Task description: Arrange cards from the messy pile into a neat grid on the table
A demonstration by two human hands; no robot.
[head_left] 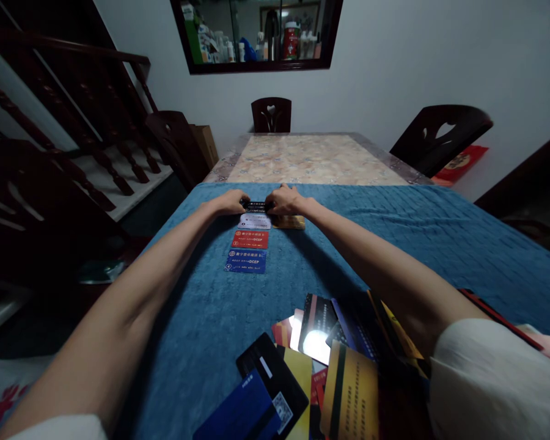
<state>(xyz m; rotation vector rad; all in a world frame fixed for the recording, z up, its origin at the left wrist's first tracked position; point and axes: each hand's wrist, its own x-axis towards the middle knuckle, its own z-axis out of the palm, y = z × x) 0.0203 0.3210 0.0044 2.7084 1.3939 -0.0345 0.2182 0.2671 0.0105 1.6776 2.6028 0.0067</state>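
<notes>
Both arms reach far across the blue cloth to a black card (pixel 256 206) lying flat at the top of a column of cards. My left hand (pixel 231 201) pinches its left end, and my right hand (pixel 284 199) has its fingers on the right end. Just below the black card lies a white card (pixel 255 221), then a red card (pixel 250 239) and a blue card (pixel 245 261). A gold card (pixel 289 222) sits to the right of the white one, partly under the shadow of my right hand.
Near me on the blue cloth (pixel 201 342) is a loose, overlapping heap of cards, including a gold card (pixel 352 391) and a dark blue card (pixel 241 408). Beyond, the patterned tabletop (pixel 311 156) shows. Chairs (pixel 271 115) stand around; a stair railing (pixel 73 91) is at left.
</notes>
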